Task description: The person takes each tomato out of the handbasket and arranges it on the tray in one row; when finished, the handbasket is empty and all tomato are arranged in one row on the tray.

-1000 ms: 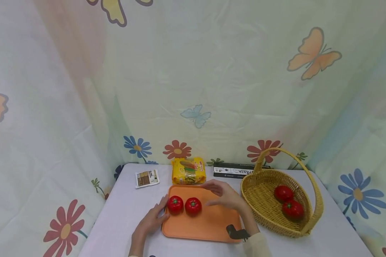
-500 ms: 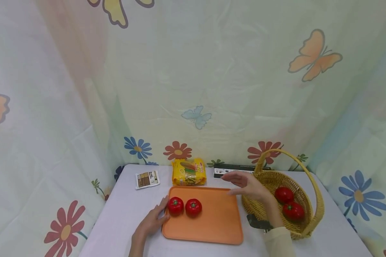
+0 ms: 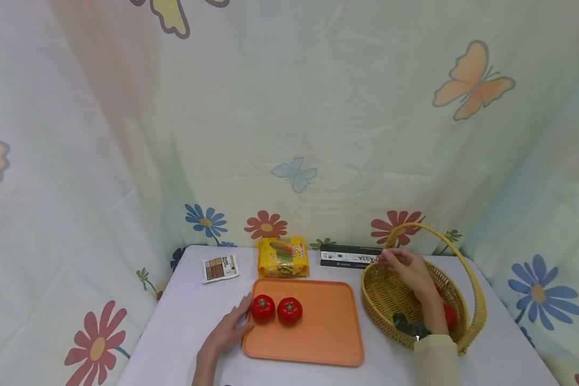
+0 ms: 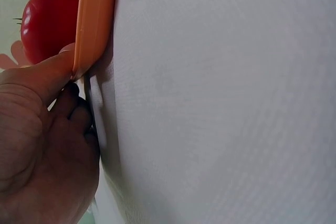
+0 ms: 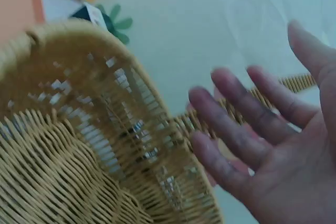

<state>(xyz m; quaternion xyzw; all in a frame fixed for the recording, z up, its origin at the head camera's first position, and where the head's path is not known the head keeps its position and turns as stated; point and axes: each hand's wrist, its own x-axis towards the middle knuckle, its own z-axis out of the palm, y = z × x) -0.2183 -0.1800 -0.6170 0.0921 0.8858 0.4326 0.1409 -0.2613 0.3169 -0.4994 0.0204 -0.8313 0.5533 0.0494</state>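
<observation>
My left hand (image 3: 228,329) grips the left rim of an orange tray (image 3: 323,327). In the left wrist view its thumb lies over the rim and the other fingers are curled below. Two red tomatoes with green stems, one (image 3: 262,308) close to that hand and one (image 3: 289,311) beside it, sit on the tray's left half. Over the wicker basket (image 3: 383,311) at the right is my right hand (image 3: 409,271), holding nothing. Its fingers are spread and relaxed near the basket's rim in the right wrist view. Red tomatoes (image 3: 450,316) in the basket are mostly hidden behind the right forearm.
Behind the tray stands a yellow food packet (image 3: 282,257), with a dark pasta box (image 3: 347,256) to its right, partly behind the basket. A small brown and white sachet (image 3: 221,268) lies at the back left. The basket's tall handle (image 3: 468,262) arches above its right side.
My right hand has moved right, from above the tray beside the tomatoes to over the basket, now covering much of the tomatoes there. The left hand keeps its place on the tray.
</observation>
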